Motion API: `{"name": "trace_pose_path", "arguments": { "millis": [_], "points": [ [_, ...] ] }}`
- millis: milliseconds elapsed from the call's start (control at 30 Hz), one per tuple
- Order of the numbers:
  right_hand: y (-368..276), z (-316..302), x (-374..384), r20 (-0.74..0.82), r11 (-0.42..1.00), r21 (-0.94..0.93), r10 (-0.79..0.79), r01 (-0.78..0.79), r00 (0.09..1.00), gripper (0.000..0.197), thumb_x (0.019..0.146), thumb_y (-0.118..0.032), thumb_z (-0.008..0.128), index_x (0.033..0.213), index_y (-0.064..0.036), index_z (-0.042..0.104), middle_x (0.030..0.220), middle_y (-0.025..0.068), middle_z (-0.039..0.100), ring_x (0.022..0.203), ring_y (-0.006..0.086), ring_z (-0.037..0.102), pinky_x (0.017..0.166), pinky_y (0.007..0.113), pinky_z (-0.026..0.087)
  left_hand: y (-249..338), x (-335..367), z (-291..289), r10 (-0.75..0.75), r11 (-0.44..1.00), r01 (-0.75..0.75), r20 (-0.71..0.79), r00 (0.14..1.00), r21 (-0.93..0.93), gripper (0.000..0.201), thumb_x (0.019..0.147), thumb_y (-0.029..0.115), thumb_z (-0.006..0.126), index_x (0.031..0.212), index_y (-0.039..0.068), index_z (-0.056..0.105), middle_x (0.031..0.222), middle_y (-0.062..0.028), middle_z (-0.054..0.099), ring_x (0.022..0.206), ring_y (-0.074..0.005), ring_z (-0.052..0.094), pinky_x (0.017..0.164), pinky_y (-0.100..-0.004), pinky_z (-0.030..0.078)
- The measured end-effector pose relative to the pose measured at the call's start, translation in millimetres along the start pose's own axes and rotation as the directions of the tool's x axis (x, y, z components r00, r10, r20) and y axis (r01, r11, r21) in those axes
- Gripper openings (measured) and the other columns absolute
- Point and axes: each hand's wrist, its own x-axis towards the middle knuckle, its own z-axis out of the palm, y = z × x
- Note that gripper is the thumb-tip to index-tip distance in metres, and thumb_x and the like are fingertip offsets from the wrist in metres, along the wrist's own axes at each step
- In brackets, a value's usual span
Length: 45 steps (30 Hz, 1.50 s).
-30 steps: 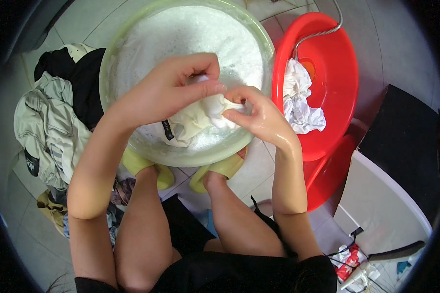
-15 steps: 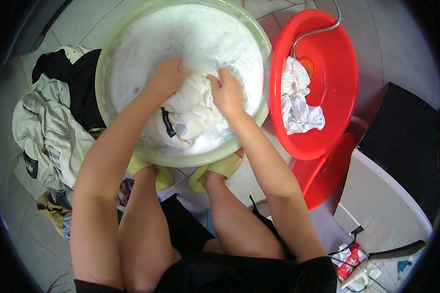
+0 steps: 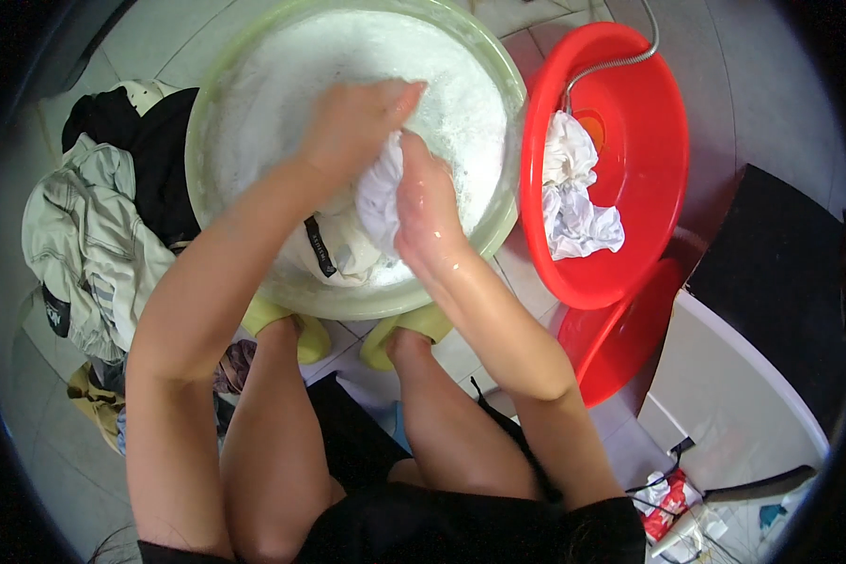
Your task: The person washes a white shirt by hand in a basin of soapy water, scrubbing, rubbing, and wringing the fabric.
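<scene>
Hands close together over the pale green basin [image 3: 376, 303], left one higher, right one just below and to its right. Right hand [image 3: 430, 202] wet and shiny, fingers curled onto a bunched white cloth [image 3: 379, 199] that sits between my two hands; left hand [image 3: 359, 127] motion-blurred at the cloth's upper end, can't tell whether its fingers grip. Off-white garment [image 3: 354, 252] with a black label [image 3: 320, 246] lies under the cloth, near the basin's lower rim; can't tell if the two are one piece. White suds [image 3: 263, 75] cover most of the water. Right of the basin: red tub [image 3: 644, 179], crumpled white fabric [image 3: 573, 211] against its left inner wall, metal hose [image 3: 620, 64] curving over its top edge into it. Second red tub [image 3: 620, 352] partly under the first. Left side, on the tiled floor [image 3: 188, 56]: black garment [image 3: 164, 164] next to the basin, pale grey-green garment [image 3: 89, 221] beside it, tan garment [image 3: 94, 399] lower down. Yellow-green slippers [image 3: 409, 326] on my feet, at the basin's near edge. Far lower right: white panel [image 3: 724, 371] by a black surface [image 3: 771, 244], red-and-white packet [image 3: 667, 496] below.
</scene>
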Motion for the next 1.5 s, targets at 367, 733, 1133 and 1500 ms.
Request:
{"name": "trace_pose_path", "arguments": {
  "millis": [367,733,1133,1500],
  "points": [
    [25,10,-16,-0.772,0.912,-0.408,-0.317,-0.047,0.551,0.026,0.093,-0.030,0.043,0.081,-0.0112,0.055,0.067,0.0010,0.051,0.061,0.0129,0.051,0.053,0.027,0.040,0,4,0,-0.010,0.999,0.009,0.020,1.000,0.049,0.029,0.085,0.027,0.056,0.067,0.005,0.057,0.055,-0.0128,0.048,0.051,-0.0254,0.051,0.051,-0.0362,0.041],
    [10,13,-33,-0.708,0.821,-0.540,-0.324,-0.186,0.628,0.031,0.093,-0.033,0.047,0.079,-0.0077,0.059,0.071,0.0016,0.055,0.067,0.0122,0.052,0.061,0.025,0.042,-6,-3,14,-0.017,1.000,0.016,-0.020,1.000,-0.023,0.030,0.087,0.033,0.053,0.077,0.006,0.062,0.062,-0.0121,0.056,0.057,-0.0263,0.054,0.058,-0.0334,0.044],
    [-28,-65,-31,0.039,-0.443,-0.825,-0.666,-0.352,0.745,0.009,0.081,-0.005,0.056,0.083,0.0020,0.050,0.086,0.0196,0.055,0.080,0.0354,0.054,0.070,0.041,0.044,-69,3,-3,-0.306,0.943,0.332,0.351,0.885,-0.015,0.031,0.083,0.030,0.060,0.094,0.002,0.064,0.088,-0.0092,0.065,0.080,-0.0171,0.058,0.072,-0.0299,0.044],
    [-30,-20,-4,-0.718,0.867,-0.492,-0.353,-0.078,0.600,0.017,0.088,-0.023,0.054,0.080,-0.0089,0.058,0.075,0.0020,0.057,0.068,0.0158,0.054,0.064,0.030,0.044,21,-40,39,0.399,0.894,-0.401,0.053,0.916,0.202,0.014,0.078,0.014,0.064,0.088,0.005,0.060,0.082,-0.0111,0.062,0.068,-0.0297,0.058,0.064,-0.0375,0.047]
  ]
}}
